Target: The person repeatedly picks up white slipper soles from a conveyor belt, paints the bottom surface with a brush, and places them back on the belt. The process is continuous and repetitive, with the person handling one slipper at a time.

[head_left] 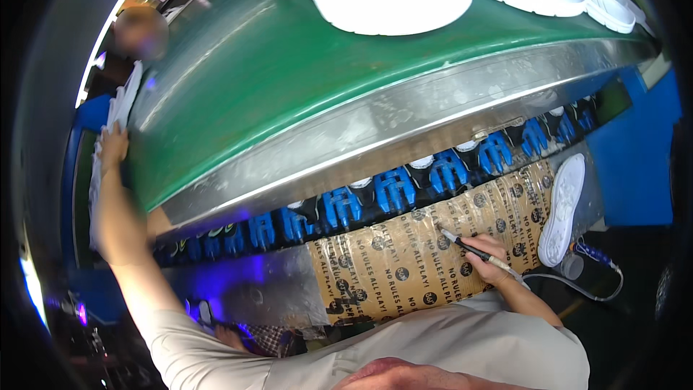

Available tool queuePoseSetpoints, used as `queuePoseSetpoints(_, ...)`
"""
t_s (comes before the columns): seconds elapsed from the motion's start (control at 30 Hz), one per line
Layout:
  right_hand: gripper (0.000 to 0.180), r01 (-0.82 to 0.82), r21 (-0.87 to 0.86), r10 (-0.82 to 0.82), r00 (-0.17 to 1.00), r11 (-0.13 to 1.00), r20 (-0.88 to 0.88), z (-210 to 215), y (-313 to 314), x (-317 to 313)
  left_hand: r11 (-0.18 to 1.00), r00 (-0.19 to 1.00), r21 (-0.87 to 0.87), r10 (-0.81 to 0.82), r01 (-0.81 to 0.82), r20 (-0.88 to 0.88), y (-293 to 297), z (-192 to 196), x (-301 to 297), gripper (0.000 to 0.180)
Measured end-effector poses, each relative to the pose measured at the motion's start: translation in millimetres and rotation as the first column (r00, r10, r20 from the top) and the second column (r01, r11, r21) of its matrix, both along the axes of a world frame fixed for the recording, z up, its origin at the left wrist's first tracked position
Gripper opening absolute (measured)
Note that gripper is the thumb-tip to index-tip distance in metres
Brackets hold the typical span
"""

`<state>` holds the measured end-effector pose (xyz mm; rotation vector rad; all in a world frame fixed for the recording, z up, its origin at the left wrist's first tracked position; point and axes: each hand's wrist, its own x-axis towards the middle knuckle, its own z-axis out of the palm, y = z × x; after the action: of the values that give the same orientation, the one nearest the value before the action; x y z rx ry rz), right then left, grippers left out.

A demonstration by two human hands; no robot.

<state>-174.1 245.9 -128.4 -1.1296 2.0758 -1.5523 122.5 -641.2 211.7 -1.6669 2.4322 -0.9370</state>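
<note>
My left arm stretches far out to the left, where my left hand (113, 146) is closed at the edge of a row of white shoe soles (128, 92); its grip is partly hidden. Low at the right, my right hand (488, 258) holds a thin black pen-like glue brush (469, 248). The brush's pale tip points up and left, just over a brown cardboard sheet (390, 263) under clear wrap. From its back end runs a grey hose (570, 293). A single white shoe sole (562, 209) lies at the sheet's right end.
A green conveyor belt (238, 94) with a metal edge (375, 126) curves across the far side, carrying large white soles (393, 0). Beneath it runs a row of blue clamp-like holders (395, 189). A small round container (572, 266) stands by the single sole. Another person (141, 32) is at far left.
</note>
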Motion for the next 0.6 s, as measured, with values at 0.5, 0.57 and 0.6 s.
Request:
queuePoseSetpoints(0.5, 0.033, 0.037, -0.058, -0.04, 0.998, 0.998, -0.044, -7, 2, 6, 0.981, 0.947, -0.195, -0.051, -0.012, -0.316, 110, -15, -60, 0.073)
queuePoseSetpoints(0.57, 0.034, 0.001, -0.068, -0.004, 0.999, 0.998, -0.051, -10, -1, 5, 0.998, 0.93, -0.011, -0.058, 0.058, -0.364, 100, -3, -16, 0.073)
queuePoseSetpoints(0.6, 0.034, -0.003, -0.085, -0.001, 0.999, 0.996, -0.045, -10, -2, 5, 0.994, 0.914, -0.013, -0.104, 0.108, -0.392, 106, -5, -5, 0.076)
